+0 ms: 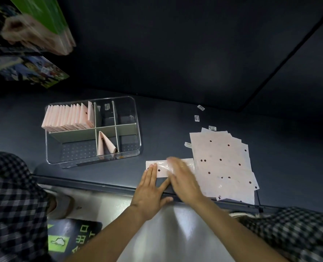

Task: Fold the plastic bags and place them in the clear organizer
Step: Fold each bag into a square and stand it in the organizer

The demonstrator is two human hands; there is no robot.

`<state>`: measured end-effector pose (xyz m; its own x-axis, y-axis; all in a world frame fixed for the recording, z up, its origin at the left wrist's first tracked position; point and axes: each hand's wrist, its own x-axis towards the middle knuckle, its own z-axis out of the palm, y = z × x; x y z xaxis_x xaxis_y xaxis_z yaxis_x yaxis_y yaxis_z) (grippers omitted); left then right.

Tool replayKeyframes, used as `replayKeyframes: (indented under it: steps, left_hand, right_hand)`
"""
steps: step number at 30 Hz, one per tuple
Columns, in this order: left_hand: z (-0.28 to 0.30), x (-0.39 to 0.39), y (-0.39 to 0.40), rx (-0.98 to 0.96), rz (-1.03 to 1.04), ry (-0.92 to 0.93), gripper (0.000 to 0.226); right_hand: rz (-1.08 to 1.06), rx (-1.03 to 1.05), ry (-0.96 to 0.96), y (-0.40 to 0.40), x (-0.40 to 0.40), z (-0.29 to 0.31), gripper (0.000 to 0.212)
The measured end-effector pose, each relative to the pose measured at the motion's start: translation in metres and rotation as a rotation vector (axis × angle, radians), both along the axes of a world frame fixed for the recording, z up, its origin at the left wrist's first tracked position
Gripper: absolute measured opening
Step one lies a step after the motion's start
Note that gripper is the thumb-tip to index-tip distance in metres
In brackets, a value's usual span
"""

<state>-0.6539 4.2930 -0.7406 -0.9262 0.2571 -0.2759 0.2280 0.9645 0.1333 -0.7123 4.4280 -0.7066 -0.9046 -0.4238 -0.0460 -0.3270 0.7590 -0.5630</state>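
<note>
A pale pink plastic bag [161, 165], folded into a long strip with a dark dot, lies near the dark table's front edge. My left hand [149, 191] lies flat with straight fingers pressing the strip's left end. My right hand [183, 178], blurred, is flat over the strip's right half. To the right sits a loose pile of unfolded pink dotted bags [223, 161]. The clear organizer [134, 156] stands to the left; its back-left compartment holds a row of several folded bags [66, 118], and one folded bag [105, 143] leans in the front-middle compartment.
The dark table [175, 118] has small white barcode stickers [197, 118] scattered behind the pile. Boxes and books [34, 70] sit at the back left. The table's front edge [100, 185] runs just under my wrists, with grey floor below.
</note>
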Motion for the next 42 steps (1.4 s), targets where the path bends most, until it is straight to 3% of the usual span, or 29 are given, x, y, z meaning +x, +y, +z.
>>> replayKeyframes:
  steps: [3, 8, 11, 18, 20, 23, 26, 30, 35, 39, 42]
  left_hand:
    - [0.003, -0.001, 0.000, 0.012, 0.009, -0.021, 0.070]
    - [0.004, 0.000, -0.001, -0.003, 0.000, 0.000, 0.070]
    - [0.004, 0.000, -0.001, -0.006, 0.006, 0.013, 0.070]
    - [0.006, -0.005, -0.010, 0.009, 0.008, 0.014, 0.063]
    - [0.007, -0.006, -0.013, 0.005, 0.040, 0.030, 0.060]
    - [0.014, -0.006, -0.017, 0.020, 0.083, 0.072, 0.056]
    - [0.028, -0.006, -0.017, 0.134, 0.137, 0.129, 0.045]
    - [0.028, -0.001, -0.017, 0.262, 0.205, 0.191, 0.024]
    - [0.015, -0.004, -0.021, 0.341, 0.275, 0.159, 0.024]
    - [0.010, -0.008, -0.018, 0.445, 0.422, 0.150, 0.021]
    - [0.008, -0.012, -0.015, 0.451, 0.503, 0.129, 0.020]
  right_hand:
    - [0.182, 0.021, -0.179, -0.007, 0.008, -0.013, 0.050]
    - [0.018, 0.077, -0.142, 0.032, -0.010, -0.018, 0.049]
    - [0.052, 0.174, -0.105, 0.055, -0.018, -0.017, 0.054]
    - [0.354, 0.521, 0.136, 0.068, -0.033, -0.007, 0.045]
    - [0.450, 0.567, 0.282, 0.061, -0.034, 0.002, 0.031]
    - [0.544, 0.407, 0.415, 0.052, -0.025, 0.016, 0.016]
    - [0.593, 0.267, 0.382, 0.036, -0.002, 0.020, 0.008]
    - [0.438, 0.078, 0.160, 0.015, 0.024, 0.015, 0.023]
    - [0.168, -0.006, -0.101, 0.024, 0.022, 0.007, 0.025]
    - [-0.095, -0.005, -0.255, 0.030, 0.012, 0.005, 0.009]
    - [-0.282, -0.141, -0.394, 0.025, 0.008, 0.004, 0.024]
